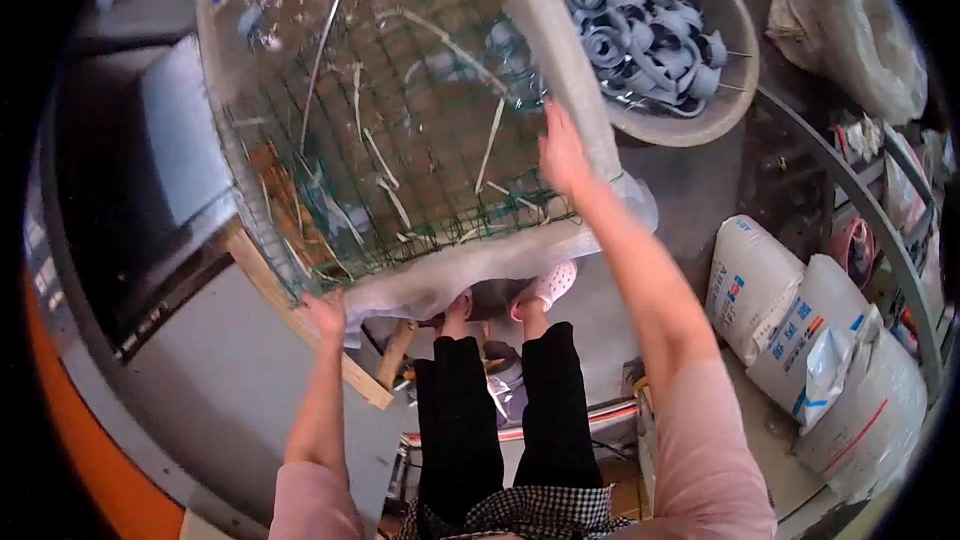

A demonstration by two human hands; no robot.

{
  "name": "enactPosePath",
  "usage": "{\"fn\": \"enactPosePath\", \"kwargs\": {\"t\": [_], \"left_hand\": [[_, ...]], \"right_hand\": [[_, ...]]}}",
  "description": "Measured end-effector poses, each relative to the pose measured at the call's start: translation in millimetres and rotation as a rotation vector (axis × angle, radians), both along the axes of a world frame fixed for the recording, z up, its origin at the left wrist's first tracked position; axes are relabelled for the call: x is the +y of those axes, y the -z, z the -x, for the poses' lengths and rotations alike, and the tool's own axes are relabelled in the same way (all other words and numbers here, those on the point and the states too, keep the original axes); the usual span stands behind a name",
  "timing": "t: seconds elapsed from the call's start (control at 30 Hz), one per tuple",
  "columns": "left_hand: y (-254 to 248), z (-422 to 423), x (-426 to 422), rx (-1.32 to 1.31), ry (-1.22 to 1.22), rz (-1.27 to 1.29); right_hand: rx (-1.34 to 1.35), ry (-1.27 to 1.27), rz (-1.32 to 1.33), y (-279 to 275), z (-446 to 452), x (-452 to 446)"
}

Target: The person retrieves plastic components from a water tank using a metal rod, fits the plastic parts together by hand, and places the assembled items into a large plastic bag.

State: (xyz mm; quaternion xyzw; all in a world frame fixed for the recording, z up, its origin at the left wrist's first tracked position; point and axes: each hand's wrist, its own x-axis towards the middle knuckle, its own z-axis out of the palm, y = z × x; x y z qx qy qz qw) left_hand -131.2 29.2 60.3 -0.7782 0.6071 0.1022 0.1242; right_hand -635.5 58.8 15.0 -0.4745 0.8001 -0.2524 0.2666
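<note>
A large tub (595, 130) lined with cloudy plastic sheet stands before me. Inside it lies a green wire mesh (430, 175), with white plastic strips, grey pieces and brown scraps on or under it. My left hand (325, 315) is closed at the near left corner, where the mesh meets the tub's edge. At the right side, my right hand (565, 155) reaches over the rim with its fingers pressed together at the mesh's edge. The fingertips of both hands are partly hidden, and their exact hold is hard to see.
A round basin (735, 105) of grey plastic parts (645, 35) sits right of the tub. Printed white sacks (755, 285) lean at the right, below a clear plastic bag (860, 30). A grey machine panel (240, 395) and a wooden bar (310, 325) stand at the left.
</note>
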Motion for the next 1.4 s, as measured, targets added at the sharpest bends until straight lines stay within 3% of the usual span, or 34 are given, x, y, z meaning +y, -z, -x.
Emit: {"fn": "enactPosePath", "kwargs": {"t": [0.1, 0.13, 0.27, 0.33, 0.4, 0.47, 0.5, 0.57, 0.6, 0.67, 0.73, 0.8, 0.93, 1.0, 1.07, 1.1, 1.13, 1.27, 1.33, 1.4], "left_hand": [[0.4, -7.8, -11.0, -0.229, 0.010, 0.114], [12.0, -27.2, -12.3, -0.188, 0.013, 0.148], [28.0, -42.1, -25.5, -0.108, -0.089, 0.144], [23.8, -42.7, -39.5, -0.154, -0.106, 0.117], [25.3, -52.5, -45.3, -0.199, -0.111, 0.094], [31.8, -69.3, -54.4, -0.256, -0.288, 0.215], [28.0, -64.9, -55.8, -0.250, -0.298, 0.210], [14.4, -57.9, -61.8, -0.369, -0.102, -0.001], [15.8, -68.8, -66.4, -0.370, -0.100, -0.009], [19.6, -100.6, -72.7, -0.138, -0.267, -0.126], [8.2, -102.0, -63.7, -0.010, -0.221, -0.056], [9.6, -97.2, -55.3, 0.135, -0.179, 0.011], [37.2, -109.1, -36.1, 0.140, -0.095, 0.053], [69.7, -149.4, -27.5, 0.202, -0.076, 0.052], [32.2, -95.9, -45.1, -0.019, -0.108, -0.070], [31.9, -88.0, -44.7, -0.002, -0.137, 0.000], [36.6, -87.6, -43.9, 0.022, -0.163, 0.072], [67.6, -118.8, -50.4, 0.031, -0.282, -0.003], [77.7, -147.7, -48.3, 0.384, -0.459, -0.056], [69.4, -143.9, -42.3, 0.513, -0.480, -0.068]], "right_hand": [[0.118, -0.037, 0.030, 40.2, 20.3, -80.4], [0.141, -0.030, 0.035, 57.0, 26.5, -98.8], [0.363, -0.083, -0.434, 58.5, 38.8, -149.5], [0.124, 0.076, -0.382, 88.2, 52.0, -168.0], [-0.262, 0.076, -0.458, 115.5, 80.8, -179.3], [-0.241, 0.105, -0.575, 55.8, 57.3, -177.3], [-0.230, 0.098, -0.578, 54.4, 56.7, -169.1], [-0.118, -0.005, -0.231, 65.5, 55.3, -152.7], [-0.119, -0.004, -0.239, 70.1, 50.9, -152.9], [0.291, 0.014, -0.193, 83.3, 38.5, -142.7], [0.350, -0.072, -0.149, 78.0, 24.2, -128.7], [0.675, -0.355, -0.205, 75.3, 15.6, -105.0], [0.785, -0.548, -0.319, 77.1, 22.1, -75.8], [0.697, -0.524, -0.365, 65.3, 13.1, -81.3], [0.735, -0.483, -0.271, 67.4, 1.8, -67.8], [0.747, -0.536, -0.448, 56.1, -5.6, -60.3], [0.766, -0.588, -0.627, 46.7, -9.6, -58.0], [0.774, -0.620, -0.604, 50.7, -9.5, -58.9], [0.797, -0.560, -0.649, 41.9, -20.3, -65.2], [0.823, -0.550, -0.674, 40.5, -26.7, -53.7]]}}
